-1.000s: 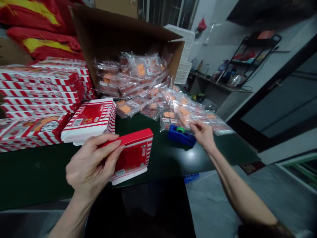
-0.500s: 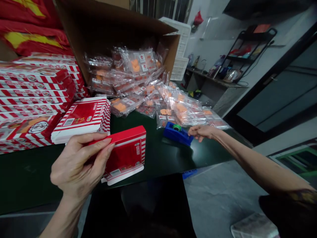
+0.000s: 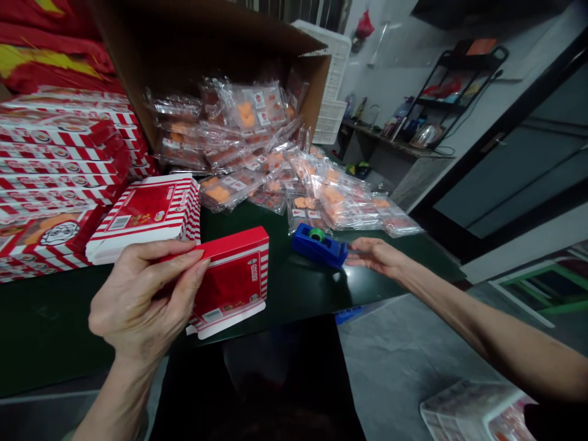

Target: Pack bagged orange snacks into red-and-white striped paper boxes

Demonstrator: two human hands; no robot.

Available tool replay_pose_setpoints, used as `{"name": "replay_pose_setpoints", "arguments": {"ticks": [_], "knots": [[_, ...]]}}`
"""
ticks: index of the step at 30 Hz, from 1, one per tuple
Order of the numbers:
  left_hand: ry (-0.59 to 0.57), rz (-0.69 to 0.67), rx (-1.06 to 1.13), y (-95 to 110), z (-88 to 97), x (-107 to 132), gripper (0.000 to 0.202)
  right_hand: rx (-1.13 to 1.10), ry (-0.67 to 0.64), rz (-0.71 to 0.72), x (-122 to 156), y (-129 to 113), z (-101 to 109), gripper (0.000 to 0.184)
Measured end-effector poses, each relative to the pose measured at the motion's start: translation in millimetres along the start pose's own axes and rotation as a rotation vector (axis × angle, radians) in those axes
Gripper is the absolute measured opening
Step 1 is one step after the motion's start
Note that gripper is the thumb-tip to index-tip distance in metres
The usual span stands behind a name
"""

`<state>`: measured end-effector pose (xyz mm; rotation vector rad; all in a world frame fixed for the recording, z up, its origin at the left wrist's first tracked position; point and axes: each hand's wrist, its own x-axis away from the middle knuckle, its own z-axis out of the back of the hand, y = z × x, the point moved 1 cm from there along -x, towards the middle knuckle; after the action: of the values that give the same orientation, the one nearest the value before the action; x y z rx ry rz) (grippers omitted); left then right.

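My left hand (image 3: 142,300) is closed on the upper left edge of a flat red-and-white striped carton (image 3: 232,282), held upright with a white flap out along its bottom. The thumb is in front; the other fingertips are hidden behind the carton. To the right, a blue tape dispenser (image 3: 316,246) with a green roll lies on the dark green table (image 3: 275,223). My right hand (image 3: 374,256) reaches its right end, fingers on either side of it, seemingly gripping it. No strip of tape can be made out.
Flattened striped cartons (image 3: 142,208) lie left of centre, beside tall stacks of filled cartons (image 3: 55,165). Clear packs with orange pieces (image 3: 271,159) spill from a large cardboard box (image 3: 316,92). A white crate (image 3: 459,410) stands on the floor at lower right.
My right hand has gone from a pinch at the dispenser's end to straighter fingers about it. The dispenser has shifted slightly left. My left hand still holds the carton; the view has turned a little.
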<state>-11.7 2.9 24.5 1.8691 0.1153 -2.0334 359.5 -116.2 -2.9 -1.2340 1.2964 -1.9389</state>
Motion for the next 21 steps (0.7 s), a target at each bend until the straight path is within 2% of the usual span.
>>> {"name": "replay_pose_setpoints", "arguments": {"ticks": [3, 6, 11, 14, 16, 18, 19, 21], "knots": [[-0.002, -0.016, 0.007, -1, -0.9, 1, 0.047, -0.013, 0.002, 0.038, 4, 14, 4, 0.016], [-0.006, -0.019, 0.004, -1, -1.2, 0, 0.042, 0.056, 0.002, 0.016, -4, 27, 5, 0.018], [-0.043, 0.009, 0.048, 6, 1.0, -3, 0.034, 0.331, 0.051, -0.109, -27, 37, 5, 0.016], [-0.069, 0.091, 0.011, 18, 1.5, -3, 0.024, 0.471, 0.116, -0.086, -20, 35, 1, 0.021], [-0.076, 0.148, -0.041, 28, -1.1, -2, 0.017, 0.509, 0.123, -0.013, -2, 28, -14, 0.026], [-0.068, 0.149, -0.067, 36, -6.2, 0, 0.014, 0.467, 0.058, 0.091, 26, 16, -41, 0.028], [-0.059, 0.134, -0.07, 40, -8.9, 1, 0.013, 0.414, -0.017, 0.15, 42, 9, -60, 0.027], [-0.043, 0.112, -0.059, 45, -13.2, 1, 0.013, 0.068, -0.307, 0.319, 73, -8, -103, 0.03]]}}
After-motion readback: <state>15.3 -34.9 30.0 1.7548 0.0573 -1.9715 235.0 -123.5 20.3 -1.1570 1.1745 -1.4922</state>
